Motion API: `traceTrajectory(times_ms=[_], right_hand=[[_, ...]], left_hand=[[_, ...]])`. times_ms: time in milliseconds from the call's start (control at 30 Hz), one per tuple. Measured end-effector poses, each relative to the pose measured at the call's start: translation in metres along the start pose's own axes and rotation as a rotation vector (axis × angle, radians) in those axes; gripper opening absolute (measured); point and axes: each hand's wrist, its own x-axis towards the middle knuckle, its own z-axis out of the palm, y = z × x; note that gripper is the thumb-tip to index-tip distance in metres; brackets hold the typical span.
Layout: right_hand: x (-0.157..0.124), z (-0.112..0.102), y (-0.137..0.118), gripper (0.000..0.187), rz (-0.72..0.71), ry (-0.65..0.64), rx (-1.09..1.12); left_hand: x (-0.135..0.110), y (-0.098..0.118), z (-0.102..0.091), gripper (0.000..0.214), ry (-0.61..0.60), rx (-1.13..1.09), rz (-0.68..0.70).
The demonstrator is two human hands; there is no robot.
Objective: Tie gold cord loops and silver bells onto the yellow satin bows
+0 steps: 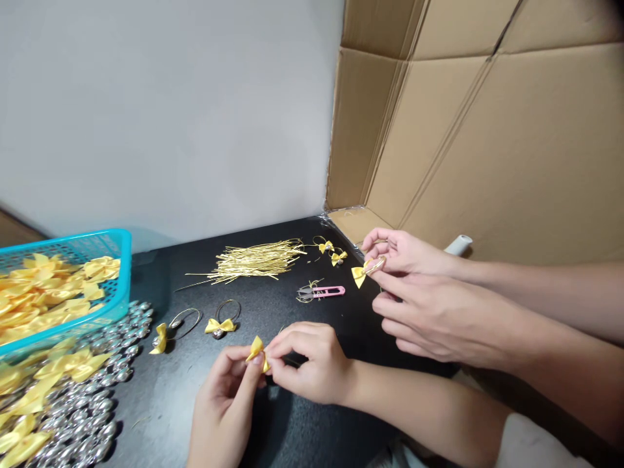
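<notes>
A small yellow ribbon bow (256, 350) is pinched between the thumb and fingers of my left hand (227, 396). My right hand (309, 364) meets it from the other side, its thumb and forefinger closed at the bow's edge. A thin tie seems to run by the right fingers, though most of it is hidden. Just beyond my hands lies a finished-looking bow with a silver bell and a wire loop (220, 326). Another bow with a loop (160, 338) is farther left. Pink-handled thread snips (322, 292) rest behind my right hand among wire scraps.
At right, a co-worker's hands (414, 292) hold another yellow bow (359, 275). Gold twist ties (258, 260) lie in a pile at the back, near two looped bows (331, 250). A blue basket (124, 273) of bows and many silver bells (97, 403) occupy the left. Cardboard (487, 143) stands behind.
</notes>
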Motion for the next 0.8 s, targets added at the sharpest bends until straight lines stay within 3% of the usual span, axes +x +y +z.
traceTrajectory(times_ms=[800], right_hand=[[-0.0017,0.0000,0.0009,0.011,0.026,-0.034,-0.018]], left_hand=[[0.0000,0.0023,0.0014,0.032,-0.003,0.001,0.007]])
